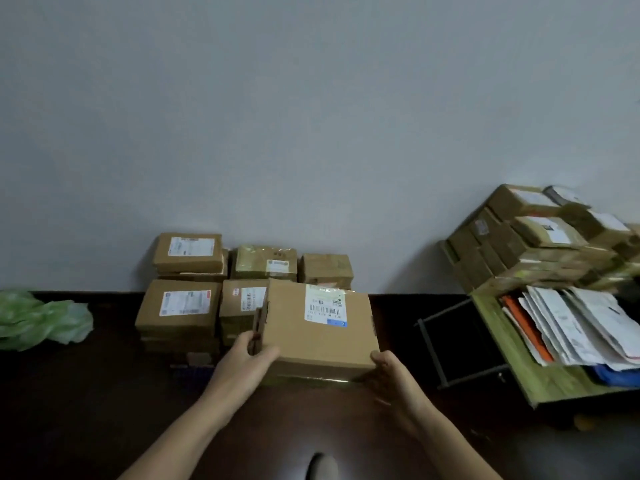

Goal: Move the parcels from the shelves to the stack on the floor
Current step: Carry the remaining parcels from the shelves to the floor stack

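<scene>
A brown parcel (318, 323) is held just in front of the stack (183, 306) on the floor (86, 393); the left hand (249, 358) grips its near left corner, thumb on top; the right hand (391, 370) curls round its near right corner; the shelves (519, 368) stand right of the stack.

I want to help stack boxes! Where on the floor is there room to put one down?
Bare dark floor lies between the crumpled green plastic bag and the brown cardboard parcel stacks. More lies between the held brown cardboard box and the black metal shelf frame. The stacks stand tight together, and the green shelf is packed.
</scene>
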